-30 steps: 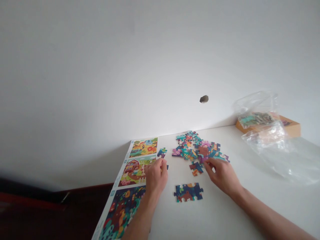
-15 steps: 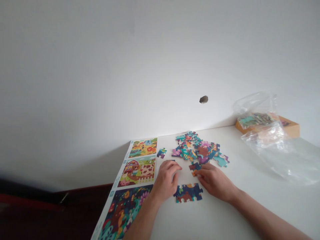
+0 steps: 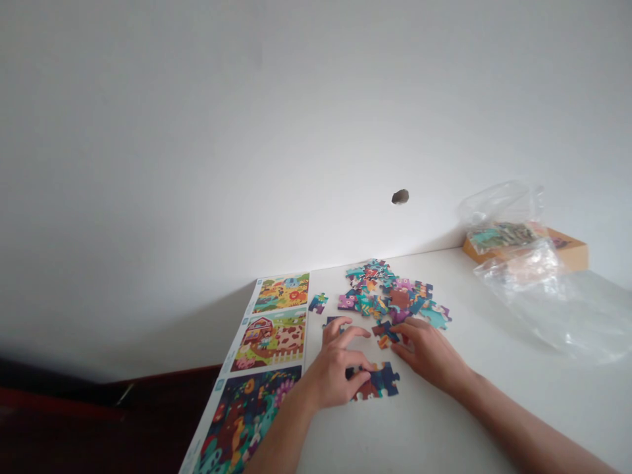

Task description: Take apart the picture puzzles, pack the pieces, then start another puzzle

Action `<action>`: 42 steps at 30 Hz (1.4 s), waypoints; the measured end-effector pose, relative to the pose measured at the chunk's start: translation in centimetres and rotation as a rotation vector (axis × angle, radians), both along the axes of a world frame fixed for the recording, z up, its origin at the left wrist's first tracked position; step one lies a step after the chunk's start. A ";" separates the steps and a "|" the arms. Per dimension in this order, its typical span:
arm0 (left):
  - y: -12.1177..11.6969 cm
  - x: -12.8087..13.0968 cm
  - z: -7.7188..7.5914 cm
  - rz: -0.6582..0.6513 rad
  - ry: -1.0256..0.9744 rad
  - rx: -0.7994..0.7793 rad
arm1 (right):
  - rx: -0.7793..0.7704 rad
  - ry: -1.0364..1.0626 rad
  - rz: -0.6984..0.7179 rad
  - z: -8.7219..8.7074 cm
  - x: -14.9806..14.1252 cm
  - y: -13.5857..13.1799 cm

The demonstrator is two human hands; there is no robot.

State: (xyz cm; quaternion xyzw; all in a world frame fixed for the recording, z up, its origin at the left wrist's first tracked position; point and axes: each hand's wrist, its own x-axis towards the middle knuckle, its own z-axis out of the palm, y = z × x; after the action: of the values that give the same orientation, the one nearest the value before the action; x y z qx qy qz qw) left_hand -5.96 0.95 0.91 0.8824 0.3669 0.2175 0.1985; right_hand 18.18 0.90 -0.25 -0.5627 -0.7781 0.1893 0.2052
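I have the left hand (image 3: pixel 336 375) spread wide, its lower fingers on the joined puzzle section (image 3: pixel 381 383), which lies on the white worktop (image 3: pixel 444 421). The right hand (image 3: pixel 429 355) sits narrowed at a small cluster of pieces (image 3: pixel 385 334) just above that section; I cannot tell whether it holds one. The loose pile (image 3: pixel 390 296) lies beyond, with a lone piece (image 3: pixel 318 303) beside the picture sheet (image 3: pixel 269 342). A plastic bag (image 3: pixel 538 309) lies over a box (image 3: pixel 573 255) at far right.

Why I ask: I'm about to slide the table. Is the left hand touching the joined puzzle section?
Touching. The head view shows the left hand over the left end of the joined puzzle section, its fingers covering part of it.
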 end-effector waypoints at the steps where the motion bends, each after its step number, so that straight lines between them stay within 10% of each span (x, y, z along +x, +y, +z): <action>1: 0.0 0.0 0.1 0.001 0.001 0.000 | 0.004 0.006 0.012 0.0 0.0 0.0; 42: 0.0 0.3 -0.3 -0.019 -0.004 -0.036 | 0.013 0.007 0.031 0.1 -0.1 0.4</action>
State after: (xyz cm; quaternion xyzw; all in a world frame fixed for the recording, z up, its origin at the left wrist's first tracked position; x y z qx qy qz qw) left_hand -5.70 0.92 0.65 0.8816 0.3621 0.2108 0.2171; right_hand 18.05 1.26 -0.17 -0.5486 -0.7872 0.1893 0.2088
